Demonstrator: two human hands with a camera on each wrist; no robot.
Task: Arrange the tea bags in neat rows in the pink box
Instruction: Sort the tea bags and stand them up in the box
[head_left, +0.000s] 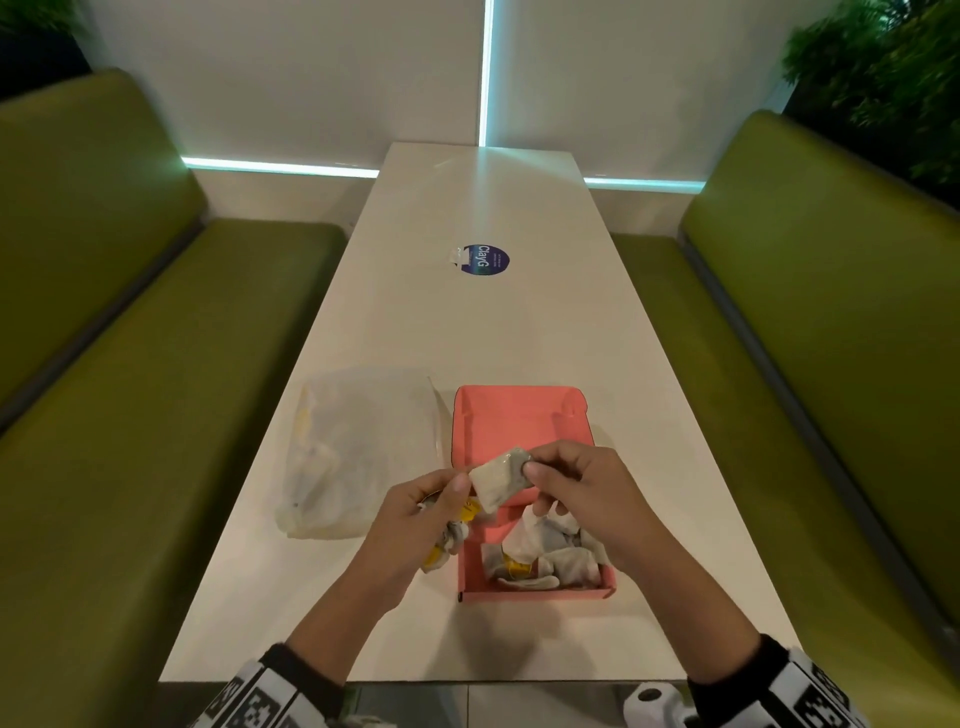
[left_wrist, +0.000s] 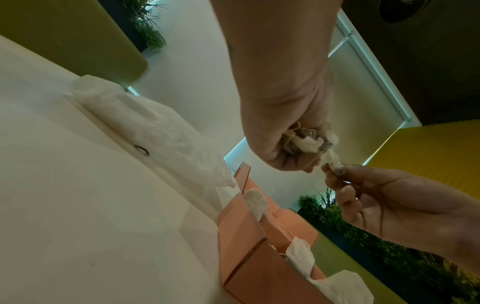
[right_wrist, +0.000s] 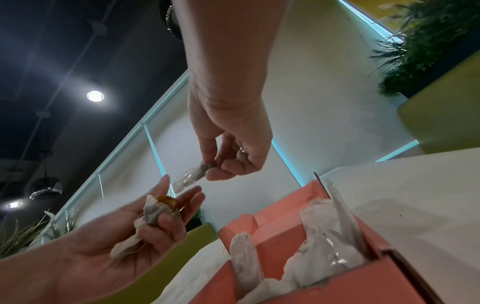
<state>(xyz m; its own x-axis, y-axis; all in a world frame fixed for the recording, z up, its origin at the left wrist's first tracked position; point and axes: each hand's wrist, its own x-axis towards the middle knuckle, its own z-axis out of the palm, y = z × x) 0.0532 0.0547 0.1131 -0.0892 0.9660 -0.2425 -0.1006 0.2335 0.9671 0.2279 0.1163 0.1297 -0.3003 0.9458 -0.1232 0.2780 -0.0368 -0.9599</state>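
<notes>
Your box (head_left: 519, 415) sits on the desk (head_left: 519, 322) just ahead of you, with loose tea bags (head_left: 540, 556) heaped in its near end. Left of it, just beside it, lies the plastic bag (head_left: 358, 452). Your left hand (head_left: 415, 525) and right hand (head_left: 587, 499) meet above the box's left side, one tea bag (head_left: 501, 478) between them. Farther back on the desk lies a sticker (head_left: 485, 261), and benches (head_left: 156, 415) flank the desk.

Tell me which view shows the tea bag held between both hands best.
The head view: the tea bag lies broadside, the left hand and right hand each pinching an end above the pink box. The left wrist view shows it edge-on, mostly hidden by fingers. The right wrist view shows it small and blurred.
</notes>
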